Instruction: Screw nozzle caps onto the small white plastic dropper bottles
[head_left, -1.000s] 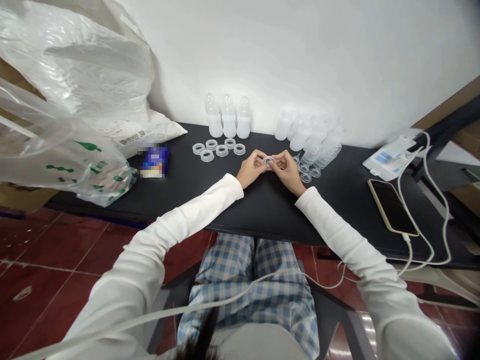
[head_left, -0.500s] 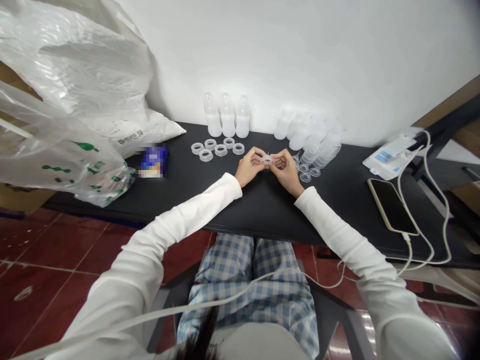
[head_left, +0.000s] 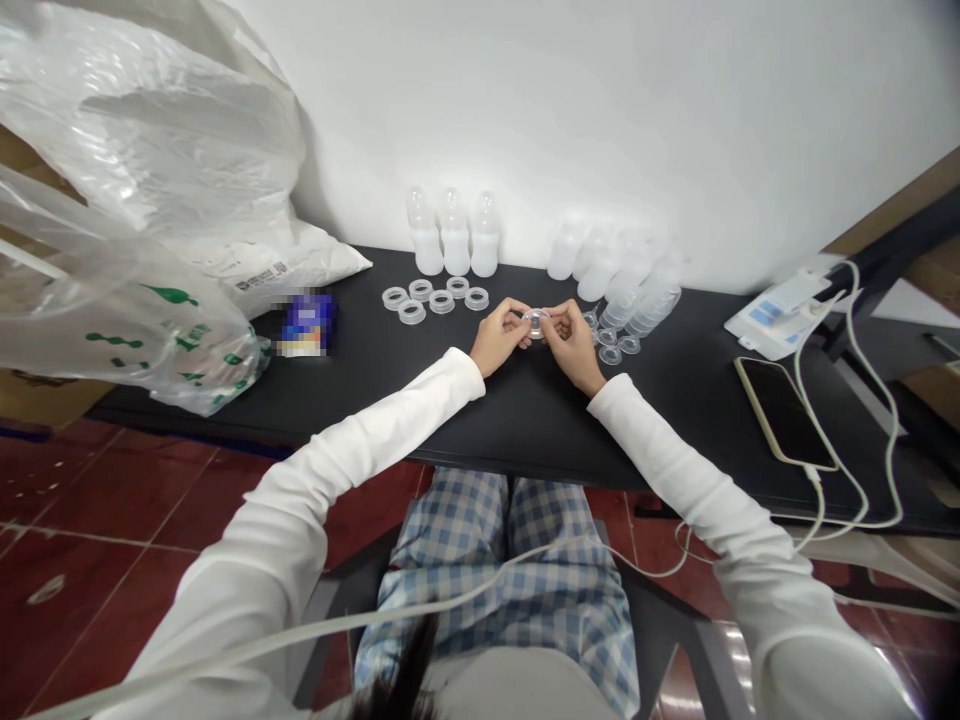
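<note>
My left hand and my right hand meet above the middle of the black table, both closed on the rim of one clear baby bottle ring. Its round opening is tipped towards me; whether a nipple sits inside is too small to tell. Beyond my left hand lie several loose bottle rings. Clear nipples rest beside my right hand, some partly hidden by it. Behind them are clear bottle caps, stacked or grouped close together.
Three capped baby bottles stand by the wall. White bottle bodies are grouped at the back right. Plastic bags and a blue packet occupy the left. A phone, its white cable and a power strip lie right.
The bottle ring has been turned between my fingers: a small tip pointed upward before, and now its round opening faces me. Both hands have stayed almost in place.
</note>
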